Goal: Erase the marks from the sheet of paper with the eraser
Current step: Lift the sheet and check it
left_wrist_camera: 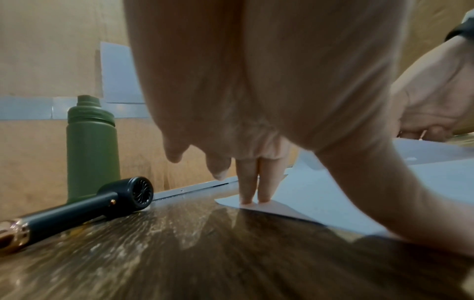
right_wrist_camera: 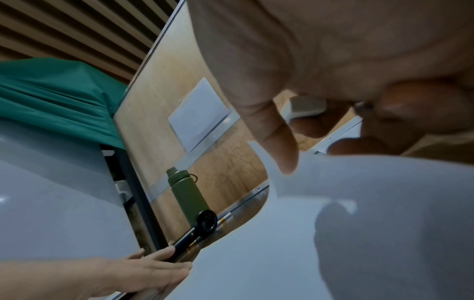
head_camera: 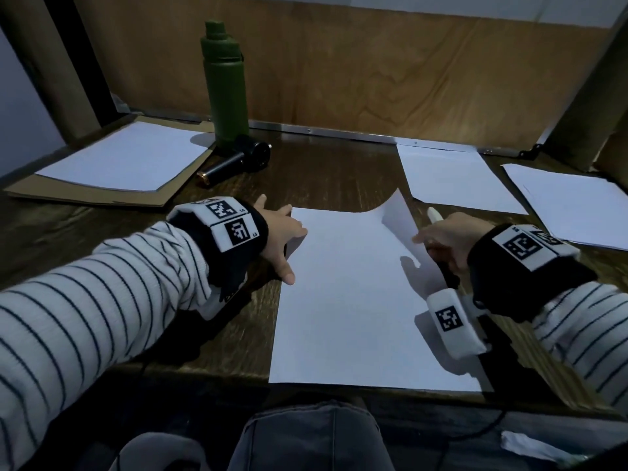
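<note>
A white sheet of paper lies on the dark wooden table in front of me; I see no marks on it. My left hand presses straight fingers flat on its far left corner. My right hand pinches the sheet's far right edge, which is lifted and curled up, with the thumb on top of the paper. The same hand also holds a pen-shaped tool with a white tip and dark body. Whether that tool is the eraser I cannot tell.
A green bottle and a black handheld fan stand at the back left. More white sheets lie on cardboard at the left and at the right and far right. Wooden panels wall the desk.
</note>
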`<act>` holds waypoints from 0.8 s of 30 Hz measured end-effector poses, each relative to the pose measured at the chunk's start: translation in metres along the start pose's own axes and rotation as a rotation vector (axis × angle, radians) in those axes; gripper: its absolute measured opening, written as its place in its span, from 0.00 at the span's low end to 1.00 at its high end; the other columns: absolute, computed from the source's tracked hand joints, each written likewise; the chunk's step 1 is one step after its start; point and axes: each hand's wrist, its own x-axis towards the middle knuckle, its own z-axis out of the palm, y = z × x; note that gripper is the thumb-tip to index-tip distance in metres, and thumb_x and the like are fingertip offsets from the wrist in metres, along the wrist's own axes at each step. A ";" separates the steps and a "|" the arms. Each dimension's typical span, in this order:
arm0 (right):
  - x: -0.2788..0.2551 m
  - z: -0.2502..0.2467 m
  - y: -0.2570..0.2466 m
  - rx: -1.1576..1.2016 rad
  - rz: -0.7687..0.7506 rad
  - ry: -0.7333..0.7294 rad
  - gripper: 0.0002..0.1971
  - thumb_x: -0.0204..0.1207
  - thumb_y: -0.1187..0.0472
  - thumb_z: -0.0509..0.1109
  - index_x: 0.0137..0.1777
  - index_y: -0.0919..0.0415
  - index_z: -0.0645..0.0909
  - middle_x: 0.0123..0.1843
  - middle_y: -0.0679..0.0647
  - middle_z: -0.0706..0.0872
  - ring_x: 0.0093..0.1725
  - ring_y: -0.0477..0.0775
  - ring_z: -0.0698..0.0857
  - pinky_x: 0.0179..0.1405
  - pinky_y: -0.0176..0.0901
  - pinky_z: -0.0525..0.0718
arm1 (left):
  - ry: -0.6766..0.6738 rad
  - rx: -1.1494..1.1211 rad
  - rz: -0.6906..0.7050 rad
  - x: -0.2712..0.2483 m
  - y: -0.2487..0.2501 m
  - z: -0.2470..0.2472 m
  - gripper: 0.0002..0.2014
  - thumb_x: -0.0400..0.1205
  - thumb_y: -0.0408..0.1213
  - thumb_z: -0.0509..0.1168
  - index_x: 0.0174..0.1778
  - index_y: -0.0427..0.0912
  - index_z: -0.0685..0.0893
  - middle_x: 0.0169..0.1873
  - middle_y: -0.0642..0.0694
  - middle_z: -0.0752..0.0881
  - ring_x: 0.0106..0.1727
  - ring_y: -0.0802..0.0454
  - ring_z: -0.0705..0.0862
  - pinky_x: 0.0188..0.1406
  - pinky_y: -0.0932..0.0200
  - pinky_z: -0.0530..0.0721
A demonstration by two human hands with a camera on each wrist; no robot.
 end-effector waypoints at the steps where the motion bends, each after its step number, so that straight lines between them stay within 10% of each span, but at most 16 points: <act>1: 0.000 -0.001 0.000 -0.045 -0.001 0.014 0.13 0.72 0.61 0.72 0.32 0.66 0.73 0.25 0.58 0.74 0.24 0.56 0.71 0.25 0.42 0.67 | 0.009 -0.013 0.004 0.000 -0.001 0.001 0.48 0.72 0.65 0.65 0.82 0.42 0.56 0.83 0.49 0.58 0.84 0.45 0.43 0.75 0.27 0.39; 5: -0.002 -0.003 0.000 0.011 -0.092 0.046 0.13 0.70 0.72 0.72 0.55 0.74 0.79 0.50 0.66 0.82 0.47 0.64 0.81 0.40 0.48 0.79 | 0.070 -0.117 0.009 -0.001 -0.005 0.006 0.46 0.71 0.63 0.68 0.79 0.39 0.61 0.81 0.46 0.61 0.84 0.44 0.45 0.77 0.30 0.41; 7: -0.001 -0.005 -0.001 0.195 -0.210 0.096 0.04 0.70 0.76 0.69 0.40 0.69 0.79 0.44 0.67 0.82 0.45 0.63 0.79 0.41 0.53 0.80 | 0.161 -0.275 -0.031 -0.003 -0.006 0.007 0.53 0.73 0.58 0.70 0.83 0.38 0.47 0.84 0.42 0.49 0.85 0.44 0.44 0.80 0.39 0.44; 9: -0.001 -0.011 -0.003 0.381 -0.299 0.120 0.15 0.69 0.78 0.66 0.30 0.60 0.69 0.37 0.63 0.74 0.42 0.61 0.75 0.42 0.52 0.74 | 0.274 -0.582 -0.110 -0.008 -0.009 0.005 0.56 0.76 0.52 0.70 0.82 0.40 0.31 0.83 0.42 0.35 0.85 0.44 0.45 0.81 0.48 0.52; 12: -0.010 -0.018 -0.010 0.647 -0.412 0.093 0.19 0.70 0.80 0.63 0.28 0.58 0.63 0.35 0.61 0.71 0.40 0.60 0.73 0.43 0.53 0.74 | 0.432 -0.990 -0.184 -0.012 -0.023 -0.006 0.54 0.79 0.45 0.69 0.80 0.45 0.26 0.84 0.42 0.39 0.84 0.44 0.55 0.78 0.50 0.62; 16: -0.020 -0.029 -0.025 0.842 -0.561 0.082 0.02 0.73 0.80 0.61 0.41 0.78 0.74 0.41 0.63 0.76 0.43 0.60 0.77 0.41 0.51 0.77 | 0.614 -1.271 -0.065 -0.019 -0.036 -0.022 0.37 0.81 0.37 0.67 0.83 0.43 0.54 0.75 0.48 0.74 0.74 0.49 0.74 0.65 0.62 0.73; 18: -0.023 -0.036 -0.031 0.892 -0.605 0.090 0.10 0.74 0.77 0.62 0.53 0.69 0.77 0.49 0.63 0.79 0.43 0.60 0.81 0.42 0.50 0.80 | 0.722 -1.286 -0.002 -0.028 -0.034 -0.028 0.21 0.83 0.34 0.64 0.73 0.40 0.75 0.63 0.54 0.81 0.63 0.57 0.79 0.53 0.71 0.75; 24: -0.033 -0.061 -0.046 0.978 -0.759 0.185 0.19 0.76 0.75 0.64 0.30 0.56 0.64 0.38 0.60 0.73 0.40 0.56 0.80 0.37 0.43 0.88 | 0.994 -1.559 0.180 -0.043 -0.033 -0.050 0.11 0.83 0.24 0.60 0.58 0.35 0.83 0.51 0.44 0.86 0.49 0.51 0.86 0.49 0.66 0.85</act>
